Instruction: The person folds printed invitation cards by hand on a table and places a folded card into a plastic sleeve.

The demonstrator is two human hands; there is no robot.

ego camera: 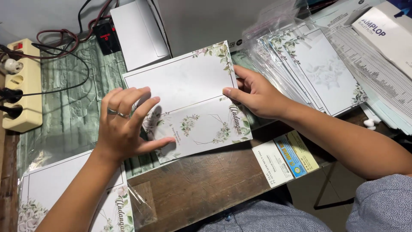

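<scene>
A white card with a floral border and a crease across its middle (189, 81) lies unfolded on the table. My left hand (124, 124), with a ring on one finger, presses flat on the card's lower left part. My right hand (257, 94) pinches the card's right edge at the crease, thumb on top. The card's lower half shows a flower wreath and cursive lettering.
A fanned stack of similar cards in clear sleeves (317, 68) lies at the right. More sleeved cards (64, 189) sit at the lower left. A white envelope (137, 34), a power strip with plugs (21, 86) and cables are at the back left. Papers (377, 77) cover the far right.
</scene>
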